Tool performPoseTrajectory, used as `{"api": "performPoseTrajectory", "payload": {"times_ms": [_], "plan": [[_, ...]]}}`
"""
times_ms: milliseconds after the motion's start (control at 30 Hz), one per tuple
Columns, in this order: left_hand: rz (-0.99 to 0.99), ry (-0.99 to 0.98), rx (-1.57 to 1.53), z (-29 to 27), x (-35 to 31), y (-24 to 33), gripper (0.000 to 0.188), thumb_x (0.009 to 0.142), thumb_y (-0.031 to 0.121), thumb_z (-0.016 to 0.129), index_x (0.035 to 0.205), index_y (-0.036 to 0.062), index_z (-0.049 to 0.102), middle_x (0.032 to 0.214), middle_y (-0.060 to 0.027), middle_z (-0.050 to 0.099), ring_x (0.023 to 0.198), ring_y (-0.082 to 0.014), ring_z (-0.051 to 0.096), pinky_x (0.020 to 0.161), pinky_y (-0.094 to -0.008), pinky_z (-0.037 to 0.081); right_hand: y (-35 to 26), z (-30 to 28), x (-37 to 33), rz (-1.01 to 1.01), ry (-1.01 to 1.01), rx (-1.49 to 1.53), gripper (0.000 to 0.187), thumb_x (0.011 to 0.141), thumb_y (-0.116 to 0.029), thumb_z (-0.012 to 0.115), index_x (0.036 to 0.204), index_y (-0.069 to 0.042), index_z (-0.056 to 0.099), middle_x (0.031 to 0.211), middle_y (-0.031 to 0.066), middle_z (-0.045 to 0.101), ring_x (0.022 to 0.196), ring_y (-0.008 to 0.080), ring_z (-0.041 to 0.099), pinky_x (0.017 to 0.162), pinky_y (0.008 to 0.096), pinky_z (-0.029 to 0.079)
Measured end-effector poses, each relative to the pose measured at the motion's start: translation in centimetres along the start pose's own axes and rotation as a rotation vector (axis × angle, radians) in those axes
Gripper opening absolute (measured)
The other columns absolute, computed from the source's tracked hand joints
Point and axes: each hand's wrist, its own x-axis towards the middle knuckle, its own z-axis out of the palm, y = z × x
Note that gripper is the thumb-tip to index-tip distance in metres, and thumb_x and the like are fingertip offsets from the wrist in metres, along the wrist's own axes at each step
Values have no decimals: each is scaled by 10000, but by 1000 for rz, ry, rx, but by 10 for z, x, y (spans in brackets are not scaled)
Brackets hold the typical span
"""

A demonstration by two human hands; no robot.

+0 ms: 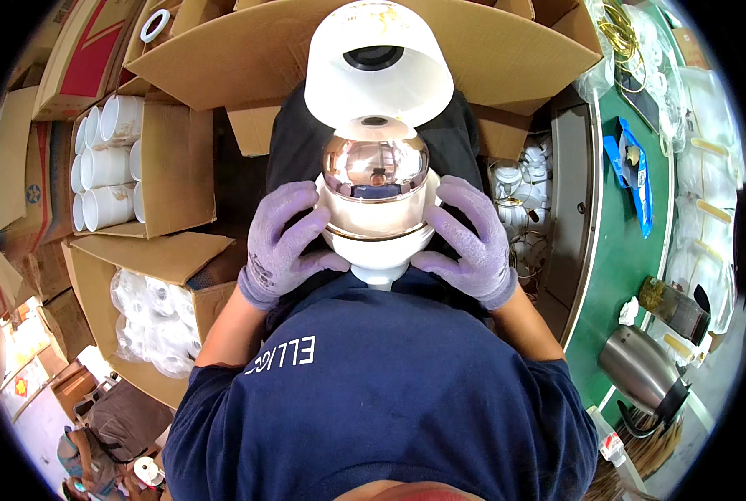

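Observation:
My left hand and my right hand, both in pale purple gloves, curve round opposite sides of a white lamp body in front of my chest. A shiny copper-coloured dome sits on it, and a narrow white stem points toward me. My fingers rest along the upper rim and my thumbs lie near the lower bowl. Just beyond the dome is a white lampshade with a dark round opening and yellowish marks on its upper part. What supports the shade is hidden.
Cardboard boxes stand at left, holding white cylinders and plastic-wrapped white parts. An open carton lies ahead. On the green table at right are a blue packet and a steel jug. White parts with wires sit beside it.

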Motion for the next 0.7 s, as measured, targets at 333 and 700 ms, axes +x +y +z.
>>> {"api": "performPoseTrajectory", "payload": {"times_ms": [333, 700], "plan": [[39, 93, -48, 16, -8, 14, 674, 737, 284, 827, 1290, 45, 526, 1231, -195, 551, 1040, -430, 620, 852, -472, 550, 6, 29, -37, -80, 178, -71, 479, 674, -268, 843, 1059, -42, 670, 1116, 130, 594, 1030, 373, 632, 831, 446, 539], [-644, 418, -291, -28, 9, -19, 530, 849, 10, 580, 1361, -36, 450, 1397, -171, 478, 1293, -283, 466, 1125, -424, 349, 38, -7, -11, 320, 381, 53, 514, 813, -22, 542, 1319, 59, 506, 1303, 229, 551, 1216, 356, 537, 1060, 448, 411]]}}
